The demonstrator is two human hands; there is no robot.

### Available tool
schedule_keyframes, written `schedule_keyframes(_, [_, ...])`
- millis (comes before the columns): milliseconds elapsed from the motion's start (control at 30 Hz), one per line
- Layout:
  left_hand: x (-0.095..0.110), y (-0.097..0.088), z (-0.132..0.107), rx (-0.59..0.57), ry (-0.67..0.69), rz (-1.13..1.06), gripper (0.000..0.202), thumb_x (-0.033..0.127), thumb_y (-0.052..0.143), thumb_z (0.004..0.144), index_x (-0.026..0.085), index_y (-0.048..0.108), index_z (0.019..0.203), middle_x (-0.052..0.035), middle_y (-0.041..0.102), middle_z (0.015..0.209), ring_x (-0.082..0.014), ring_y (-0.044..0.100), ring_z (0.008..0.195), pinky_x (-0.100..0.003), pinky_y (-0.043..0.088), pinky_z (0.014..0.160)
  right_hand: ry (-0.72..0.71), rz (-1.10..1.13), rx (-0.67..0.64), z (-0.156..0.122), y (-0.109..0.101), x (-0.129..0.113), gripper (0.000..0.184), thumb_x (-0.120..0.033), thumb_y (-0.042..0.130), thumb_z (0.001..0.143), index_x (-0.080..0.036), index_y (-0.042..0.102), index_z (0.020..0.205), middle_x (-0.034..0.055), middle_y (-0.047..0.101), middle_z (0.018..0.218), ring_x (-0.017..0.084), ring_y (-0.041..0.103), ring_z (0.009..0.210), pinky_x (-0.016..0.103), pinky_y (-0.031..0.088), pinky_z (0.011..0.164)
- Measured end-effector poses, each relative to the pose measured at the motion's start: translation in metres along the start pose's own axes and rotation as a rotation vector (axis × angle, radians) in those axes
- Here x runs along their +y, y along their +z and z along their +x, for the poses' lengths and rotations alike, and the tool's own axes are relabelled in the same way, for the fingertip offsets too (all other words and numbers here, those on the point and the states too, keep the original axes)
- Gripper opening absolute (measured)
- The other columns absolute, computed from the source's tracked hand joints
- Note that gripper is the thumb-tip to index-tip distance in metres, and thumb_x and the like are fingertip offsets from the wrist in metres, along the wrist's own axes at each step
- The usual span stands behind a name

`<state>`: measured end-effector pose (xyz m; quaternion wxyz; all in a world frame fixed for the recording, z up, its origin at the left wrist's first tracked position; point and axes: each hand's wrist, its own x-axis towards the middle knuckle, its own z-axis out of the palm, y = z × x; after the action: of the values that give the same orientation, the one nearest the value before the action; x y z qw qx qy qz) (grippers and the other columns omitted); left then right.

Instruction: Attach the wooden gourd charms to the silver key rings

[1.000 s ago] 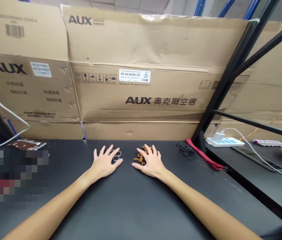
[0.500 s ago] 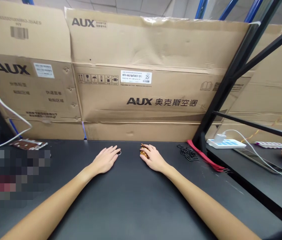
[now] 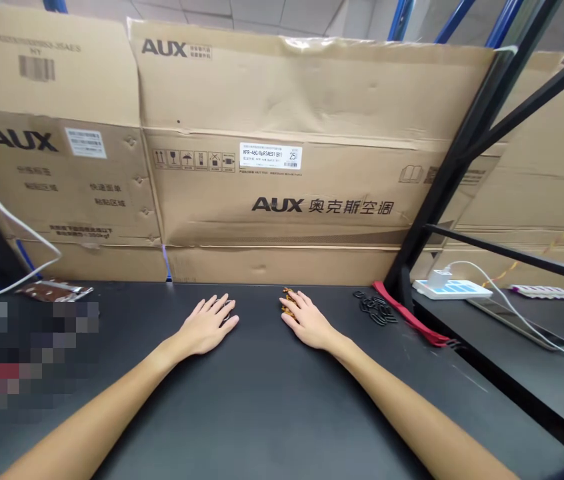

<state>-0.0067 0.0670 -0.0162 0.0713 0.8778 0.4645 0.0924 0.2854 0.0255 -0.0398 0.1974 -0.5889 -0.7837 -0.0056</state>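
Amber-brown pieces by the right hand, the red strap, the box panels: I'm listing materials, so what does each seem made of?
Amber-brown pieces: perhaps mottled plastic, judging by colour alone; mostly covered, so finish unclear.
Red strap: probably matte fabric, lying flat and limp.
Box panels: matte cardboard, brown, creased and printed.

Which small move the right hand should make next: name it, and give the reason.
Probably a slight lift of the right hand. It is palm down over the brown pieces, and only bits of them show at its edge. Whether it grips any can't be told from this view, so lifting a little would likely settle that.
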Motion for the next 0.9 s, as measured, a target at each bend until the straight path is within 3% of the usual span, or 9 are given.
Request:
schedule_keyframes(100, [-0.004,-0.005,0.003,-0.016,0.0,0.0,0.063,0.06,0.021,0.094,0.024,0.037,0.143,-0.0044,0.024,0.153,-0.0288,0.018,0.142,-0.05,0.011,0.114,-0.076,-0.008,-0.007,0.002,-0.002,0.002,0.046,-0.04,0.036,0.096,-0.018,0.048,0.135,0.0111,0.038,0.147,0.027,0.024,0.14,0.049,0.026,0.113])
schedule_keyframes(200, [-0.005,-0.008,0.001,0.045,0.016,0.031,0.063,0.059,0.022,0.094,0.023,0.039,0.142,-0.0056,0.026,0.153,-0.0293,0.018,0.142,-0.052,0.009,0.114,-0.073,-0.028,0.021,0.002,-0.007,-0.001,0.046,-0.04,0.036,0.097,-0.02,0.047,0.136,0.009,0.036,0.148,0.027,0.021,0.141,0.051,0.025,0.113])
schedule_keyframes(300, [0.005,-0.006,-0.007,0.143,0.12,0.065,0.064,0.06,0.025,0.094,0.021,0.038,0.142,-0.0063,0.026,0.153,-0.029,0.016,0.143,-0.051,0.006,0.115,-0.078,-0.077,0.117,-0.003,-0.013,-0.013,0.05,-0.045,0.041,0.094,-0.019,0.047,0.136,0.0103,0.032,0.15,0.031,0.014,0.142,0.055,0.02,0.113])
schedule_keyframes(367, [0.017,-0.002,-0.015,0.131,0.203,0.052,0.064,0.06,0.026,0.094,0.021,0.036,0.143,-0.0058,0.028,0.152,-0.0269,0.017,0.143,-0.047,0.008,0.117,-0.151,-0.076,0.16,-0.01,-0.017,-0.027,0.055,-0.048,0.046,0.092,-0.017,0.045,0.137,0.012,0.029,0.151,0.031,0.012,0.143,0.054,0.018,0.115])
schedule_keyframes(467, [0.036,0.004,-0.027,0.05,0.305,0.005,0.062,0.059,0.027,0.094,0.023,0.034,0.144,-0.0043,0.027,0.153,-0.0253,0.018,0.142,-0.043,0.014,0.117,-0.255,0.02,0.039,-0.021,-0.017,-0.051,0.061,-0.052,0.042,0.092,-0.016,0.04,0.141,0.0109,0.024,0.153,0.027,0.012,0.143,0.045,0.023,0.115])
schedule_keyframes(600, [0.049,0.007,-0.034,0.013,0.281,-0.043,0.065,0.06,0.026,0.094,0.022,0.031,0.146,-0.0055,0.03,0.151,-0.0255,0.024,0.141,-0.042,0.019,0.116,-0.255,0.108,-0.206,-0.028,-0.016,-0.068,0.065,-0.054,0.03,0.095,-0.013,0.031,0.145,0.0121,0.026,0.152,0.024,0.02,0.142,0.042,0.022,0.116])
schedule_keyframes(900, [0.042,0.006,-0.03,0.035,0.226,-0.055,0.062,0.061,0.029,0.093,0.022,0.042,0.14,-0.0069,0.033,0.15,-0.026,0.027,0.14,-0.043,0.021,0.115,-0.129,0.13,-0.263,-0.027,-0.025,-0.058,0.07,-0.061,0.033,0.092,-0.017,0.031,0.146,0.0088,0.021,0.154,0.027,0.015,0.143,0.044,0.018,0.117])
